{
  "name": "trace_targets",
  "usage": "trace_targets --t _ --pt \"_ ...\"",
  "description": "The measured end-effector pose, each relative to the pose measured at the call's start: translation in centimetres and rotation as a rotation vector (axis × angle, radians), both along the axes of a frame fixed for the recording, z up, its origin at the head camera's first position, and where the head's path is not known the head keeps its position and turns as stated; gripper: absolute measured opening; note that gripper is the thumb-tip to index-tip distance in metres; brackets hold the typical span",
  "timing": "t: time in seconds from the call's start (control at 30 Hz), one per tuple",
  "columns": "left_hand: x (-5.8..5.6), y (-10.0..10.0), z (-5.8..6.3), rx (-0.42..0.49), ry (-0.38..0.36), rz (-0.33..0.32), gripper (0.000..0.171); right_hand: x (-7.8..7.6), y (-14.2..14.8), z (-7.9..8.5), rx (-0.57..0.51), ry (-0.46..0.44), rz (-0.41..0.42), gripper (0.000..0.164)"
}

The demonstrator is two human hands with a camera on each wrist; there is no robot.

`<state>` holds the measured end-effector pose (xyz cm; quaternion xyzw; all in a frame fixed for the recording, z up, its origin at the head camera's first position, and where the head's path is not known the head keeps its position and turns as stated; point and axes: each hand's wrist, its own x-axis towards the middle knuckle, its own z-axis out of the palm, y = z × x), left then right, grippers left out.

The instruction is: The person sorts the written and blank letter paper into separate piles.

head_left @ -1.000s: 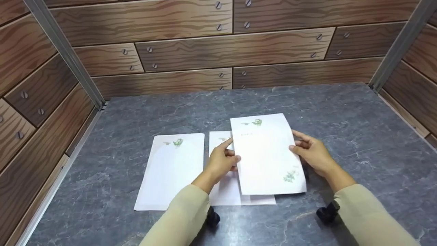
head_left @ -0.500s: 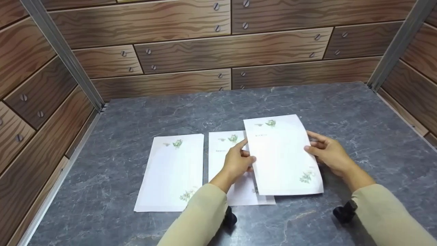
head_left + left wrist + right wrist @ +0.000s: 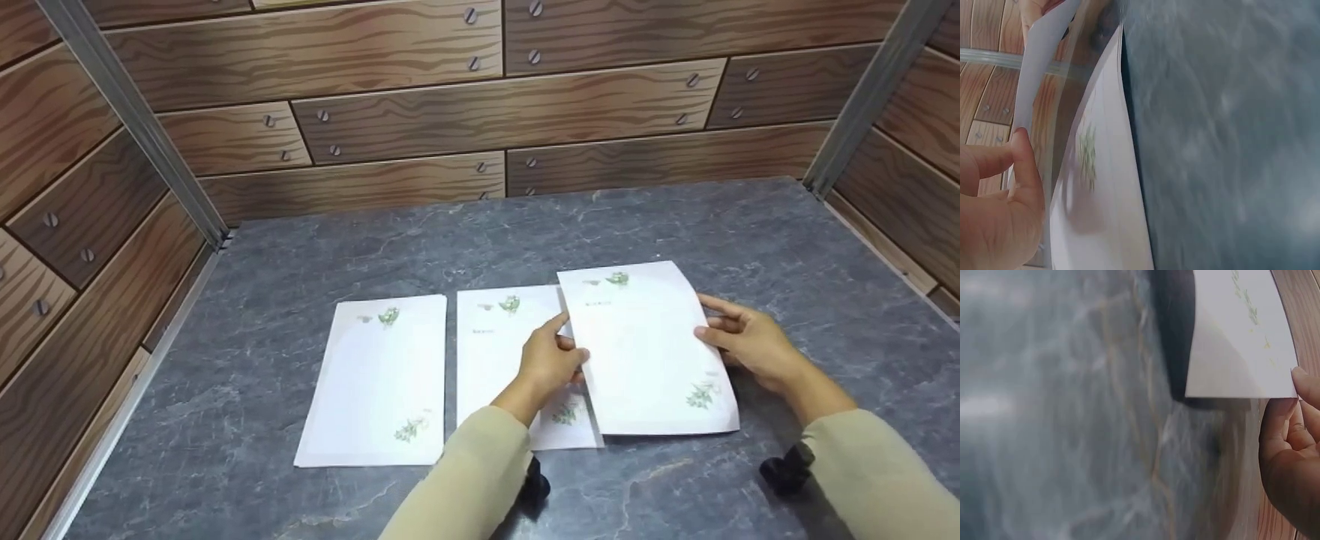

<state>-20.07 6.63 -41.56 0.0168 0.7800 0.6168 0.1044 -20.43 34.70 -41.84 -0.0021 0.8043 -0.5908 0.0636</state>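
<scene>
left hand (image 3: 551,364) + right hand (image 3: 756,349) pinching white rectangular green-printed paper sheet (image 3: 645,352) (kinda bowed) | over right edge of flat white green-printed paper (image 3: 491,364) | inward squeeze might crease sheet

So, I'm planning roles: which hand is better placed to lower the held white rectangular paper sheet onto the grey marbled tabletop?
Probably the right hand: it pinches the right edge of the held sheet above the tabletop; the left hand is over the middle white rectangular paper sheet.

Smooth paper sheets (image 3: 645,352), glossy marbled tabletop (image 3: 375,255), wood-look wall (image 3: 420,127), metal posts (image 3: 144,127), cloth sleeves (image 3: 472,469)
</scene>
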Motion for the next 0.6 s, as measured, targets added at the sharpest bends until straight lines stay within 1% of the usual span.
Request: trace_targets --t 0.07,0.2,0.33,0.5,0.6 --pt "0.1 0.4 0.1 -0.022 0.009 -0.004 0.063 0.1 0.4 0.0 0.0 -0.006 -0.004 0.072" --pt "0.2 1.2 0.1 -0.047 0.004 -0.005 0.063 0.4 1.2 -0.1 0.024 -0.019 -0.011 0.073" --pt "0.2 2.1 0.1 -0.043 -0.015 -0.006 0.063 0.7 2.0 -0.2 0.021 -0.025 -0.01 0.074" --pt "0.3 2.8 -0.2 -0.046 -0.01 -0.008 0.062 0.9 2.8 -0.5 -0.008 -0.034 0.006 0.076" --pt "0.4 3.0 -0.3 -0.049 -0.008 -0.002 0.062 0.9 3.0 -0.5 0.001 -0.04 0.004 0.077"
